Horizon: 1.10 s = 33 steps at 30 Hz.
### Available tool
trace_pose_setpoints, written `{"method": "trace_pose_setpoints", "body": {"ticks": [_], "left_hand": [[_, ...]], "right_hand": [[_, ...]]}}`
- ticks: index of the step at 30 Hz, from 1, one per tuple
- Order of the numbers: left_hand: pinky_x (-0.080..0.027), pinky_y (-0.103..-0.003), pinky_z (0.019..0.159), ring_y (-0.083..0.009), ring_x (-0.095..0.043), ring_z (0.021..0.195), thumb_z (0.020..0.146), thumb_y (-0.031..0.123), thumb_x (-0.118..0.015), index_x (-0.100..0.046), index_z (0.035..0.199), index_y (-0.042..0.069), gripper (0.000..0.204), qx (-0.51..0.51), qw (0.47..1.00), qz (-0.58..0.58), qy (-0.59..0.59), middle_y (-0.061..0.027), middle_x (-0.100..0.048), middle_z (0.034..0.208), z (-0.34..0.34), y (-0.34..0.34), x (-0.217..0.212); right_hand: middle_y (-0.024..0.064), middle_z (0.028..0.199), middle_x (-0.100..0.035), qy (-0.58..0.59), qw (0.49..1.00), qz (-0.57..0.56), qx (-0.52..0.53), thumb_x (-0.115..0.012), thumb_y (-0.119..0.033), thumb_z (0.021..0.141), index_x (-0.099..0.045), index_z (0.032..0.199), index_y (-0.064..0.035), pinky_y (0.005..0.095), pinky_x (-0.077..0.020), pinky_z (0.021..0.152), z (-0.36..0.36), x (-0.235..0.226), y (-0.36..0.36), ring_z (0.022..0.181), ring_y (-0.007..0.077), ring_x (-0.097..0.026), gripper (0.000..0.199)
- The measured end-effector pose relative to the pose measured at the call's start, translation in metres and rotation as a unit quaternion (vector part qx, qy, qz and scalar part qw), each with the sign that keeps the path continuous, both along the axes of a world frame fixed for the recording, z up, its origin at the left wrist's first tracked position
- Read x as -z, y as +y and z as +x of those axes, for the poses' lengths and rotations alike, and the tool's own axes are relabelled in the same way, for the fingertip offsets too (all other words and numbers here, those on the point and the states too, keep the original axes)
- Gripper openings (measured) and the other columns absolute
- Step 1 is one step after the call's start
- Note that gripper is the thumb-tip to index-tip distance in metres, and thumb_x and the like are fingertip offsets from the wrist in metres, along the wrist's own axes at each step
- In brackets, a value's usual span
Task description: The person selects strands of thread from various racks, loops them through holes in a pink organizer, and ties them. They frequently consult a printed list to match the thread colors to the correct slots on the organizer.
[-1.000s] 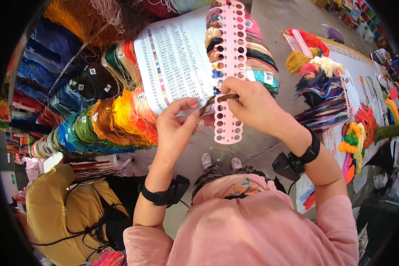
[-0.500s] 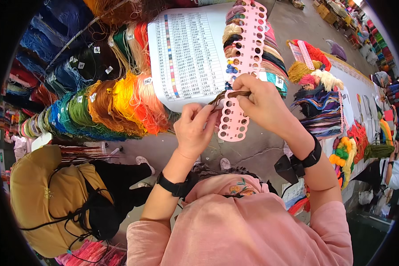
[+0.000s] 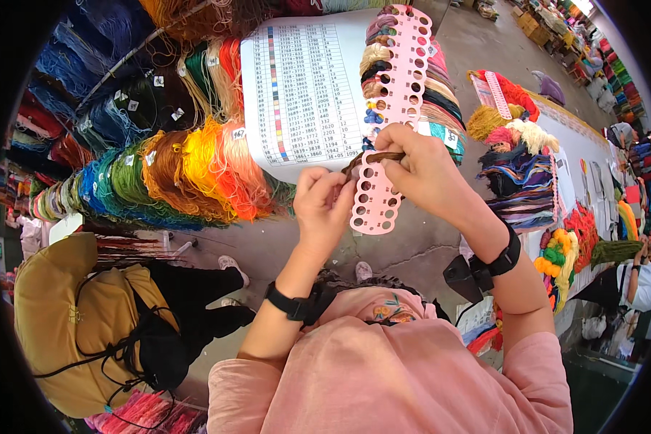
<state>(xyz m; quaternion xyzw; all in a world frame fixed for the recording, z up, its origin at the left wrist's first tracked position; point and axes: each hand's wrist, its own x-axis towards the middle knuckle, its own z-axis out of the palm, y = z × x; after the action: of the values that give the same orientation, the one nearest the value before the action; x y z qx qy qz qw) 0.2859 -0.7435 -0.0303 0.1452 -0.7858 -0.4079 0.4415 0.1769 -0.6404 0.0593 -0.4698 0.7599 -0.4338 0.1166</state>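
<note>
A long pink thread holder card (image 3: 375, 210) with rows of round holes along both edges hangs between my hands. Looped skeins of embroidery thread (image 3: 376, 69) in many colours fill the holes along its upper left edge. Brown thread (image 3: 369, 158) lies across the card, stretched from one hand to the other. My right hand (image 3: 421, 168) pinches its right end over the card's edge. At the card's left edge, my left hand (image 3: 322, 206) is closed on the other end, its fingertips partly hiding the thread. Lower holes on the card hold no thread.
Behind the card lies a printed colour list (image 3: 304, 94). Large hanks of yarn (image 3: 202, 166) hang on a rack at left. A person in a tan top (image 3: 72, 325) is close at lower left. On the right, a table (image 3: 568, 177) carries thread bundles and another pink card.
The card has shifted slightly down and to the left. My hands stay at the brown thread, with only small finger movements.
</note>
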Motion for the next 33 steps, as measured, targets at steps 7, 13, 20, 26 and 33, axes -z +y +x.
{"method": "trace_pose_setpoints", "body": {"ticks": [7,13,20,26,33], "left_hand": [[-0.026,-0.015,0.043,-0.0022,-0.036,0.052,0.075,0.004,-0.053,-0.053,0.084,0.002,0.009,0.224,0.834,0.493,0.104,0.0005,-0.047,0.084,0.022,-0.004,-0.024],[-0.024,-0.016,0.039,-0.0025,-0.030,0.042,0.082,0.012,-0.046,-0.049,0.086,0.006,0.008,0.276,0.696,0.641,0.168,0.0010,-0.051,0.073,0.021,-0.001,-0.041],[-0.025,-0.017,0.040,-0.0033,-0.031,0.042,0.084,0.015,-0.040,-0.048,0.091,0.004,0.015,0.356,0.576,0.714,0.180,0.0004,-0.047,0.068,0.016,-0.004,-0.042],[-0.030,-0.016,0.045,-0.0056,-0.033,0.050,0.083,0.017,-0.037,-0.039,0.111,0.002,0.032,0.520,0.386,0.736,0.197,-0.0125,-0.044,0.113,0.011,-0.007,-0.059],[-0.031,-0.017,0.046,-0.0085,-0.034,0.052,0.085,0.034,-0.030,-0.011,0.128,0.012,0.052,0.507,0.419,0.735,0.163,-0.0115,-0.020,0.131,0.008,-0.009,-0.093]], "right_hand": [[0.0170,0.065,-0.054,0.005,1.000,-0.002,-0.009,-0.048,0.000,0.063,-0.047,0.078,0.0001,0.0338,-0.0416,0.052,-0.004,-0.005,0.002,0.057,0.0294,-0.054,0.015],[0.0162,0.065,-0.054,-0.006,1.000,-0.007,-0.009,-0.047,-0.001,0.064,-0.047,0.077,-0.0007,0.0338,-0.0414,0.051,-0.003,-0.004,0.002,0.056,0.0293,-0.054,0.013],[0.0134,0.066,-0.052,-0.008,0.998,0.033,-0.062,-0.049,-0.006,0.064,-0.054,0.074,-0.0050,0.0315,-0.0409,0.057,-0.008,-0.009,0.004,0.061,0.0249,-0.052,0.012],[0.0084,0.073,-0.044,-0.044,0.993,0.031,-0.104,-0.057,-0.016,0.061,-0.058,0.078,-0.0060,0.0284,-0.0395,0.061,0.000,-0.012,0.006,0.067,0.0209,-0.047,0.020],[0.0127,0.075,-0.043,-0.035,0.999,0.006,-0.032,-0.061,-0.020,0.060,-0.059,0.081,-0.0022,0.0300,-0.0385,0.062,0.006,-0.005,-0.005,0.073,0.0234,-0.047,0.027]]}}
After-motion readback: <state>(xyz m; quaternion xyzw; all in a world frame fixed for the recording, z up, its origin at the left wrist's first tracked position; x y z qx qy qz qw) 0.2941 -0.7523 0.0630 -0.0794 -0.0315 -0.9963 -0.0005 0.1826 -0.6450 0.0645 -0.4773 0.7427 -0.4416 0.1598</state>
